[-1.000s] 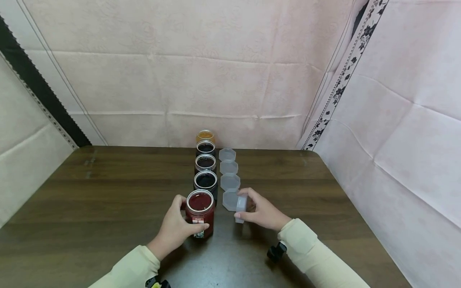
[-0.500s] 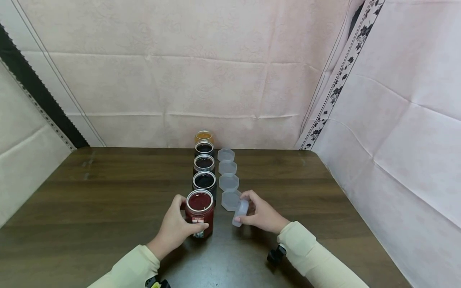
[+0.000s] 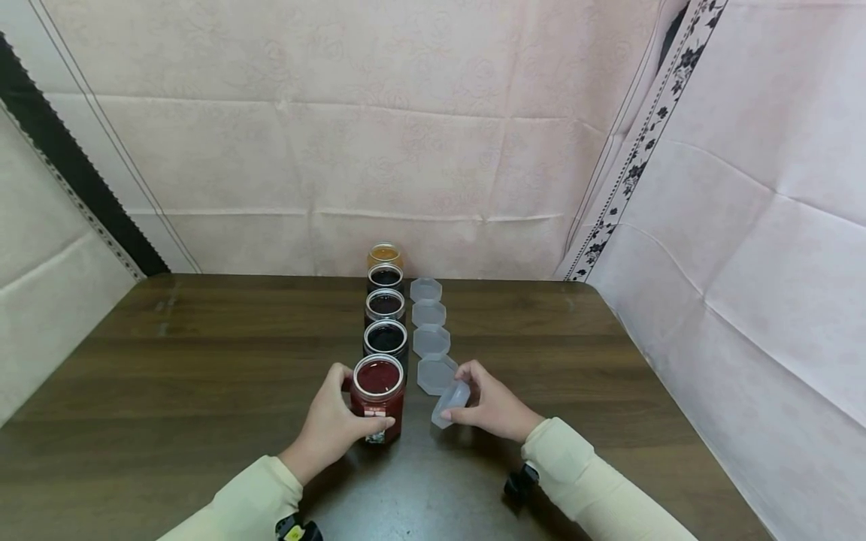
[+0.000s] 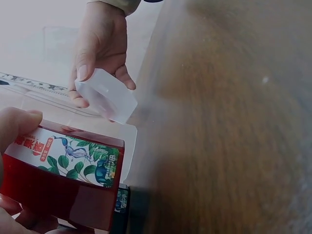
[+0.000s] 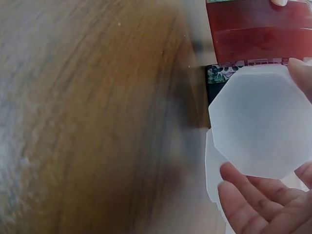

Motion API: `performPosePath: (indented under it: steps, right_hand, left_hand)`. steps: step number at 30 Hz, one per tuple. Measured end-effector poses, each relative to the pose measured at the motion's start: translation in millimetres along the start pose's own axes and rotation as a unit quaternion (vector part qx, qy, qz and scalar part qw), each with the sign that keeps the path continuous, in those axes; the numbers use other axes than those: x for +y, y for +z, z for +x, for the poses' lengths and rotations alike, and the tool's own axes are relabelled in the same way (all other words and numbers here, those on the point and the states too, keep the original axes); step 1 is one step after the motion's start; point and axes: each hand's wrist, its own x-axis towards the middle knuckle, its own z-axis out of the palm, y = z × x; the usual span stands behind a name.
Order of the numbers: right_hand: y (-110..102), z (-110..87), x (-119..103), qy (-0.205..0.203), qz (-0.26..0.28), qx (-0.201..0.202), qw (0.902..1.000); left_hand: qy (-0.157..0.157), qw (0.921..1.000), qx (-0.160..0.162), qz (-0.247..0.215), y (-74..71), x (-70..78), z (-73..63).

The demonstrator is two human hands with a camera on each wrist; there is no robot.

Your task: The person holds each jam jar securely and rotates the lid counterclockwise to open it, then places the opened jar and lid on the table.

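My left hand [image 3: 338,421] grips a dark red, open-topped jar [image 3: 379,378] that stands upright at the near end of a row of jars. A label with a plant picture [image 4: 78,158] shows on its side in the left wrist view. To the right, my right hand [image 3: 494,406] pinches a translucent white octagonal lid [image 3: 449,404] by its edges, tilted just above the table. In the right wrist view the lid [image 5: 263,122] faces the camera broadside. Beyond it lies another lid [image 3: 436,375], nearest in a column of similar ones.
Behind the red jar stand several open jars, the nearer ones dark [image 3: 386,337] and the farthest amber [image 3: 385,255]. Beside them lie more octagonal lids [image 3: 431,341]. All are on a brown wooden table [image 3: 237,361], with pale cloth [image 3: 406,150] hanging behind it.
The right hand has tilted the lid from nearly upright to a flatter slant, its lower edge shifting slightly left and nearer. The left hand keeps its grip on the red jar.
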Motion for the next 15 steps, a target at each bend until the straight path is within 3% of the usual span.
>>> performPosePath:
  steps: [15]
  right_hand:
    - [2.8,0.3,6.0,0.007,-0.007,-0.004,0.9999]
  left_hand:
    - [-0.004,1.0,-0.001,-0.004,3.7,-2.2,4.1]
